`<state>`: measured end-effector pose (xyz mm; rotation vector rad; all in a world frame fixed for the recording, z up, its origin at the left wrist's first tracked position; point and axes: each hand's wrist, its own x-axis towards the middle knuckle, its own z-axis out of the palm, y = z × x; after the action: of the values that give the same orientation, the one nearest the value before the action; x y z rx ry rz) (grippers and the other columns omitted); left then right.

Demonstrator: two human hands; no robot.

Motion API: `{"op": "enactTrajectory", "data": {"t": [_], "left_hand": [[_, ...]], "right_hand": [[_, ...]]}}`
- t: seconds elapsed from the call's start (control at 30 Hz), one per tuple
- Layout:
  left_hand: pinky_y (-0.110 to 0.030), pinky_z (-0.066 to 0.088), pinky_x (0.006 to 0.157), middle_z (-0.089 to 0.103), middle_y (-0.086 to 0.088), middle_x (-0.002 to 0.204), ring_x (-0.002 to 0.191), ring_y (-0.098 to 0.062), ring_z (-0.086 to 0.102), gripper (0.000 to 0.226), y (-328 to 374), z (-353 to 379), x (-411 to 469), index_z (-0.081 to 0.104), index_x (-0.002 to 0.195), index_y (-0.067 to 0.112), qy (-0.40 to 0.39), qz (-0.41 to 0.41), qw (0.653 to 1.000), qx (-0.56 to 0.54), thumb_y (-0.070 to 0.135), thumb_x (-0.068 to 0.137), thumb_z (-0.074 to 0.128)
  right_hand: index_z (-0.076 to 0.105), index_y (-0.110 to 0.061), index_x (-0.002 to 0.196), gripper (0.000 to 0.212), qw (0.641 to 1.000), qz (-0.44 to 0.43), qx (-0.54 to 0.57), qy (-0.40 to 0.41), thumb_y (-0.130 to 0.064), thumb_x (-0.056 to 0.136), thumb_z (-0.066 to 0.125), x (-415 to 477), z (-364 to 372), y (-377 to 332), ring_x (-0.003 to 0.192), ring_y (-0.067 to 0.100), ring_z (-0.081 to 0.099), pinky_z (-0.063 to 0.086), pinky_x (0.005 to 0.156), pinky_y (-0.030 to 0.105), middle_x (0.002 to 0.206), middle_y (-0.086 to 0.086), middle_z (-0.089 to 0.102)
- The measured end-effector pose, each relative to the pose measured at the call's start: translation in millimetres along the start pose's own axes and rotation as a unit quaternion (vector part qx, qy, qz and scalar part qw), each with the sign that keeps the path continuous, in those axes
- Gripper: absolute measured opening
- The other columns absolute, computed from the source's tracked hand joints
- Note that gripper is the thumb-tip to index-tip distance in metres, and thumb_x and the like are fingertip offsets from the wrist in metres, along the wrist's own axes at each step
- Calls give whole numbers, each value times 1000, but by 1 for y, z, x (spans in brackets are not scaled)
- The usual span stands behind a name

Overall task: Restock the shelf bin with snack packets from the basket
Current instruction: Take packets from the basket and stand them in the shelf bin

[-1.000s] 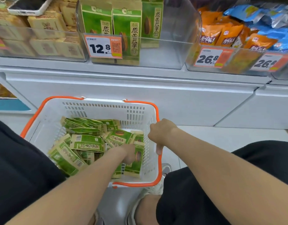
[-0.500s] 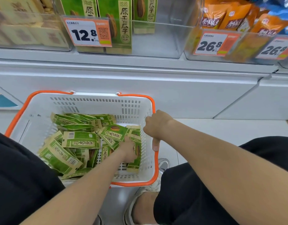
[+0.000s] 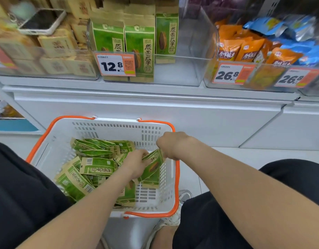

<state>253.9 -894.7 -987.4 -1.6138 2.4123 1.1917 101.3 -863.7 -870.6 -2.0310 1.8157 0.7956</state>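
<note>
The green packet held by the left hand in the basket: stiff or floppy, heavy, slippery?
Likely fairly stiff: the packet holds a flat shape, tilted in the left hand inside the basket. Probably light, since one hand holds it. Its paper-like skin looks matte, so probably not slippery.

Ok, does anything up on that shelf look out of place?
Yes. A phone lies tilted on top of the tan packets at the upper left. It is not stock like everything around it.

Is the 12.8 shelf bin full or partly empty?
Partly empty: green packets stand at the left of the shelf bin; the right is bare.
</note>
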Motion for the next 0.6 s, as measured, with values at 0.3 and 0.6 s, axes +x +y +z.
{"op": "enactTrajectory", "data": {"t": [0.3,0.6], "left_hand": [[-25,58,71,78,5,81,76,-9,73,27,34,-91,-20,82,88,23,146,78,960,-226,36,71,97],[-45,64,63,77,-2,76,72,-21,75,35,74,-156,-18,74,91,11,223,114,900,-358,43,102,65]], "right_hand": [[49,-27,146,46,993,-40,93,65,-31,102,59,-10,-67,7,105,30,59,51,85,40,133,8,56],[60,-19,120,20,957,-14,217,192,-28,103,57,-31,-141,38,116,28,59,42,84,31,122,6,61]]}}
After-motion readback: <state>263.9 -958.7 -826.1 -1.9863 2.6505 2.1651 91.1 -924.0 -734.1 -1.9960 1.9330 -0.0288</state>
